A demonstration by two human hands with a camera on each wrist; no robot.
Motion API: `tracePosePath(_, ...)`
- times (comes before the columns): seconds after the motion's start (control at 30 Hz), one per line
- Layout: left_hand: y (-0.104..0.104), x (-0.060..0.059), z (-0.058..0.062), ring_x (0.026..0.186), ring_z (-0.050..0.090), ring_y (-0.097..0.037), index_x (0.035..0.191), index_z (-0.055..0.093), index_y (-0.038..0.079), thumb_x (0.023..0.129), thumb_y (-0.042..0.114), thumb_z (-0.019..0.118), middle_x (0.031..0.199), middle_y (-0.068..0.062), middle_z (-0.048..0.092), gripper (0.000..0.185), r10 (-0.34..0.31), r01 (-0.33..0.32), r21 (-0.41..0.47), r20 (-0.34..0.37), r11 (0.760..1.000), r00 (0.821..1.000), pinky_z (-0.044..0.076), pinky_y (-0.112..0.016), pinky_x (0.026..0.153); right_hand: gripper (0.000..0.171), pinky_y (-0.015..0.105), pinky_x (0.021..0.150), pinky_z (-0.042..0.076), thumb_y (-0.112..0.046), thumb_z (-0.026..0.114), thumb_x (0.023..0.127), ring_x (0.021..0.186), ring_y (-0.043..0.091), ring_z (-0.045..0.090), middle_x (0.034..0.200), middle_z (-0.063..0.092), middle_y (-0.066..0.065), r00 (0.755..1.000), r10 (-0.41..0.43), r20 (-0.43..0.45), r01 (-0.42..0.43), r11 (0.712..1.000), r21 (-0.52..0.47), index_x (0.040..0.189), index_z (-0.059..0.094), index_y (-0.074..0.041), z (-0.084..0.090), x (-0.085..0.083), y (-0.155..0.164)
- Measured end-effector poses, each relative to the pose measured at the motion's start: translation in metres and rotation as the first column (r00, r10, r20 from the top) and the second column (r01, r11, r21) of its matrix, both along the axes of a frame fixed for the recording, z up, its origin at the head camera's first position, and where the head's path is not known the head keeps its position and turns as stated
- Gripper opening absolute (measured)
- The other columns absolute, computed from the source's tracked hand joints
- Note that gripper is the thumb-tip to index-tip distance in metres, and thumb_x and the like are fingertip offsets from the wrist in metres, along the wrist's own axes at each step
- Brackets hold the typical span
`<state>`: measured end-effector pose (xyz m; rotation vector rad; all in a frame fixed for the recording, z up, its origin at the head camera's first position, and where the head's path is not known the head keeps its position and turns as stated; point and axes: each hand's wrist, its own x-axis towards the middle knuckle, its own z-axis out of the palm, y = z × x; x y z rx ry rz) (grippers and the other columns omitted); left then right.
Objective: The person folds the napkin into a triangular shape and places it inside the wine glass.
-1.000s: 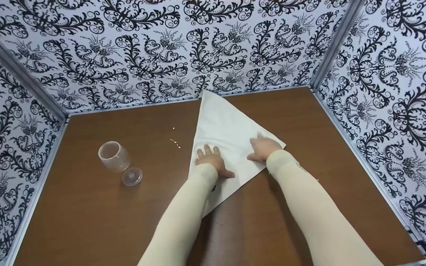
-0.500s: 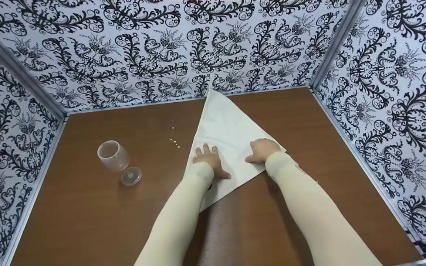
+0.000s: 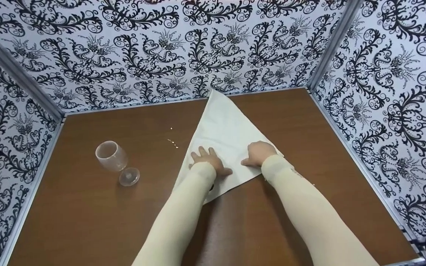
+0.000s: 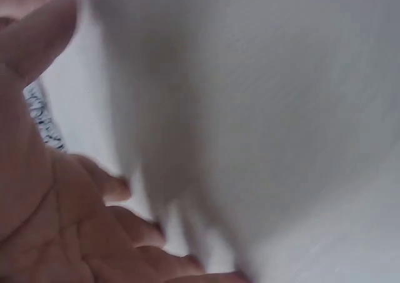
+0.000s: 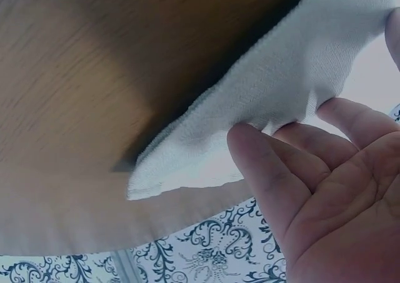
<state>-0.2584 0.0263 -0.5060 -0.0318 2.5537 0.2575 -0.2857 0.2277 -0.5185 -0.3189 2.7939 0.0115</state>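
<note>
White cloth (image 3: pixel 227 136), folded to a triangle, is lying on the brown table (image 3: pixel 87 214). Left hand (image 3: pixel 208 159) is pressing flat on it, fingers spread. Right hand (image 3: pixel 259 153) is resting on its right corner, fingers touching the cloth edge.

This looks like a staged recording booth rather than a lived-in room. A brown wood-grain desk (image 3: pixel 98 221) is boxed in on the left, far and right sides by upright panels covered in black-and-white scrollwork wallpaper (image 3: pixel 142 48). Grey metal frame strips (image 3: pixel 327 48) run up the corners where the panels meet and along the desk's edges.
</note>
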Motion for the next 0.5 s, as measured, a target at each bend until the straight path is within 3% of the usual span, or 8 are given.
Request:
tracePosePath(0.1,-0.003,-0.001,-0.010,0.163,-0.003,-0.049,0.171,0.005,0.018,0.082,0.081,0.069,0.178,-0.018,-0.007,0.126,0.045,-0.045,0.015,-0.027,0.999,0.999,0.026,-0.069,0.124,0.055,0.050,0.086,0.060,-0.058,0.070,0.094,0.079,0.025,0.064,0.090,0.073,0.011,1.000,-0.002,0.021,0.002,1.000,0.011,0.092,0.072,-0.004,0.002,-0.002,-0.003)
tracePosePath(0.23,-0.008,-0.007,-0.019,0.163,-0.004,-0.048,0.171,0.007,0.019,0.077,0.081,0.074,0.178,-0.016,-0.006,0.131,0.037,-0.035,0.038,-0.040,0.999,0.999,0.024,-0.072,0.123,0.050,0.052,0.081,0.062,-0.056,0.074,0.090,0.080,0.024,0.063,0.091,0.073,0.010,0.998,-0.040,0.052,0.040,0.999,0.004,0.084,0.072,-0.006,0.012,-0.007,-0.002)
tracePosePath(0.33,-0.010,-0.008,-0.020,0.163,-0.004,-0.049,0.171,0.008,0.019,0.077,0.080,0.075,0.178,-0.016,-0.006,0.130,0.021,-0.019,0.049,-0.037,0.999,0.999,0.023,-0.073,0.123,0.057,0.054,0.102,0.057,-0.050,0.073,0.093,0.116,0.033,0.069,0.128,0.072,0.019,0.997,-0.010,0.081,0.011,1.000,-0.014,0.121,0.073,0.001,0.015,-0.010,0.004)
tracePosePath(0.43,-0.011,-0.006,-0.016,0.162,-0.006,-0.049,0.171,0.008,0.019,0.079,0.079,0.074,0.178,-0.017,-0.007,0.129,0.009,-0.008,0.052,-0.024,0.999,1.000,0.022,-0.072,0.124,0.081,0.055,0.124,0.036,-0.045,0.071,0.098,0.153,0.042,0.041,0.166,0.040,0.025,0.990,0.025,0.140,-0.017,0.998,-0.060,0.159,0.042,-0.001,0.013,-0.008,0.010)
tracePosePath(0.47,-0.011,-0.006,-0.014,0.162,-0.006,-0.049,0.171,0.008,0.019,0.079,0.079,0.074,0.178,-0.017,-0.007,0.129,0.007,-0.006,0.052,-0.023,0.999,1.000,0.022,-0.072,0.124,0.088,0.055,0.129,0.027,-0.044,0.071,0.099,0.159,0.044,0.028,0.172,0.026,0.025,0.987,0.025,0.160,-0.013,0.997,-0.076,0.165,0.030,-0.003,0.012,-0.007,0.012)
tracePosePath(0.5,-0.011,-0.006,-0.013,0.162,-0.006,-0.049,0.171,0.008,0.020,0.079,0.079,0.074,0.178,-0.017,-0.008,0.129,0.005,-0.004,0.051,-0.021,0.999,1.000,0.021,-0.072,0.124,0.089,0.055,0.130,0.023,-0.044,0.070,0.099,0.161,0.044,0.022,0.173,0.020,0.025,0.984,0.022,0.176,-0.007,0.996,-0.086,0.166,0.027,-0.004,0.010,-0.005,0.012)
